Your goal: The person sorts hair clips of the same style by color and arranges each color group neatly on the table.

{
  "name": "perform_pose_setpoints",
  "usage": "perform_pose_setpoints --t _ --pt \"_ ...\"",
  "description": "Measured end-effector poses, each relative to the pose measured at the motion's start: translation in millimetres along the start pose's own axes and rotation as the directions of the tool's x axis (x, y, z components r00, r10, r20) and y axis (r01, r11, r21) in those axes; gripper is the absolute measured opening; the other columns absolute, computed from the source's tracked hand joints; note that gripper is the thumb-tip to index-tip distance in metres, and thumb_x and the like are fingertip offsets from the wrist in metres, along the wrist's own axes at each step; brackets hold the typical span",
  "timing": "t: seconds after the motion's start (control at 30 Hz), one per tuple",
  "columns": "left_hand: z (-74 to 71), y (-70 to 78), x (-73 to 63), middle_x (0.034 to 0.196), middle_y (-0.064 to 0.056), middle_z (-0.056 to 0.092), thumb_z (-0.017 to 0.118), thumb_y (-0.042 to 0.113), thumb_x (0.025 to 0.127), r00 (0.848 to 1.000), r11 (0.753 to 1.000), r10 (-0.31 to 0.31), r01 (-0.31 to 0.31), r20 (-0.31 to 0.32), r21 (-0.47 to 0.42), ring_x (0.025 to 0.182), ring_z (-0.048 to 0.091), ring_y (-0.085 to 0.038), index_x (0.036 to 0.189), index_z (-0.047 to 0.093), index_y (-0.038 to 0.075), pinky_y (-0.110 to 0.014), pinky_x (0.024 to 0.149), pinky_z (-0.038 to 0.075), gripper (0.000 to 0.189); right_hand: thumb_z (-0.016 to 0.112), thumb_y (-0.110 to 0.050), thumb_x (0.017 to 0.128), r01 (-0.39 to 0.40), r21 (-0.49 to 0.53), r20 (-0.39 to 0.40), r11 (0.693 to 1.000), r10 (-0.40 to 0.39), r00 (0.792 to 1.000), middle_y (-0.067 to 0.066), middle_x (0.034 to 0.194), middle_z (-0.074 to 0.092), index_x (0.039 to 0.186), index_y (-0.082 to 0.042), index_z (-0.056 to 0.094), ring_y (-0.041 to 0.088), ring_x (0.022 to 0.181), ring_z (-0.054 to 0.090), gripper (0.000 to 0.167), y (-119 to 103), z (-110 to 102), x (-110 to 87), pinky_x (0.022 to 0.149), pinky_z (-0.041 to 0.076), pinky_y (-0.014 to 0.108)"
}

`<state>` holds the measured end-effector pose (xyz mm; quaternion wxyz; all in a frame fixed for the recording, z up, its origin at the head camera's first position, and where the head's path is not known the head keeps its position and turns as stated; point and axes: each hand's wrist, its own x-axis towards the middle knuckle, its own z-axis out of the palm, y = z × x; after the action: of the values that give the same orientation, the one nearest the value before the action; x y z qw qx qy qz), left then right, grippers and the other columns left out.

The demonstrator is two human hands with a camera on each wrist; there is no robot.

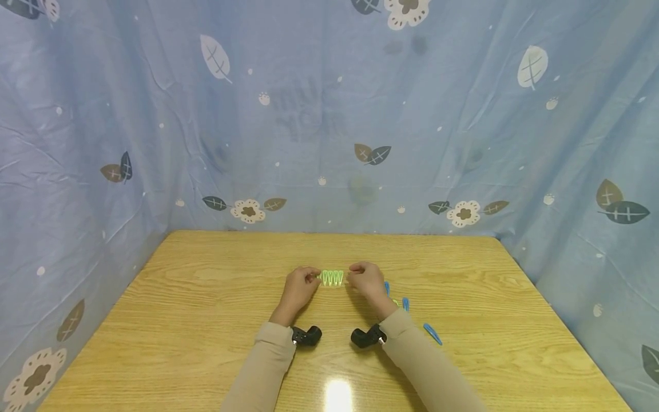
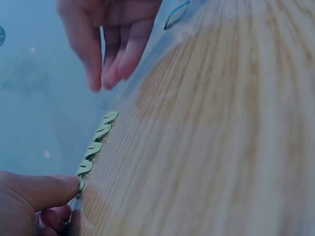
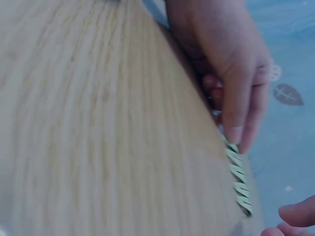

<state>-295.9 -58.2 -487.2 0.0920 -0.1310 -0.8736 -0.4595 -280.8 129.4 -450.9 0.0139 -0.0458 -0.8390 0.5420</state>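
Note:
Several light green snap hair clips [image 1: 332,278] lie side by side in a row on the table. At the left end of the row, my left hand [image 1: 300,288] pinches the endmost green clip [image 2: 81,186] between thumb and finger; that clip is mostly covered. My right hand [image 1: 366,278] hovers just past the row's right end. In the left wrist view, the right hand's fingers [image 2: 113,73] hang loosely down, apart from the clips, and nothing shows between them.
Right of the right hand lie blue hair clips [image 1: 432,334], with another blue clip [image 1: 405,304] and a partly hidden green clip [image 1: 395,301] nearer the wrist. The wooden table [image 1: 206,343] ends at a blue patterned curtain [image 1: 319,114] behind and at both sides.

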Motion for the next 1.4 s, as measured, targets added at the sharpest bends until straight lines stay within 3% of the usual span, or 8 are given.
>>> perform_pose_setpoints --t 0.23,0.47,0.97,1.4 --pt "-0.6 -0.2 -0.7 0.078 -0.003 0.058 0.07 0.006 0.086 1.0 1.0 0.0 0.0 0.0 0.007 0.068 0.048 -0.014 0.104 0.072 0.001 -0.027 0.061 0.043 0.019 0.064 -0.005 0.088 0.006 0.084 0.036 0.996 -0.009 0.999 0.017 0.106 0.062 0.119 0.005 0.062 0.028 0.094 0.06 0.033 2.2 -26.5 -9.4 0.078 0.052 0.037" --pt "-0.5 -1.1 -1.7 0.078 -0.003 0.057 0.07 0.006 0.086 1.0 1.0 -0.002 0.002 -0.004 0.006 0.068 0.048 -0.013 0.104 0.072 0.001 -0.027 0.061 0.043 0.019 0.061 -0.004 0.091 0.039 0.087 0.056 0.995 -0.044 0.997 0.023 0.117 0.059 0.124 0.008 0.057 0.035 0.108 0.056 0.035 10.1 -53.9 -23.8 0.089 0.048 0.041" --pt "0.1 0.0 -1.7 0.078 -0.004 0.058 0.07 0.005 0.086 1.0 1.0 0.018 -0.018 -0.001 0.005 0.067 0.048 -0.013 0.104 0.072 0.0 -0.027 0.06 0.043 0.019 0.063 -0.004 0.09 0.093 -0.097 0.019 0.991 -0.092 0.996 0.018 0.11 0.064 0.117 0.007 0.061 0.032 0.102 0.06 0.029 37.4 -85.5 -55.0 0.083 0.051 0.037" --pt "-0.9 2.3 -2.2 0.08 -0.005 0.058 0.07 0.005 0.086 1.0 1.0 -0.006 0.006 -0.007 -0.007 0.069 0.048 -0.015 0.104 0.072 0.0 -0.028 0.062 0.043 0.019 0.065 0.001 0.086 0.096 -0.188 -0.013 0.977 -0.1 0.995 0.016 0.106 0.066 0.113 0.007 0.062 0.03 0.097 0.062 0.027 47.7 -91.3 -68.4 0.078 0.053 0.033"
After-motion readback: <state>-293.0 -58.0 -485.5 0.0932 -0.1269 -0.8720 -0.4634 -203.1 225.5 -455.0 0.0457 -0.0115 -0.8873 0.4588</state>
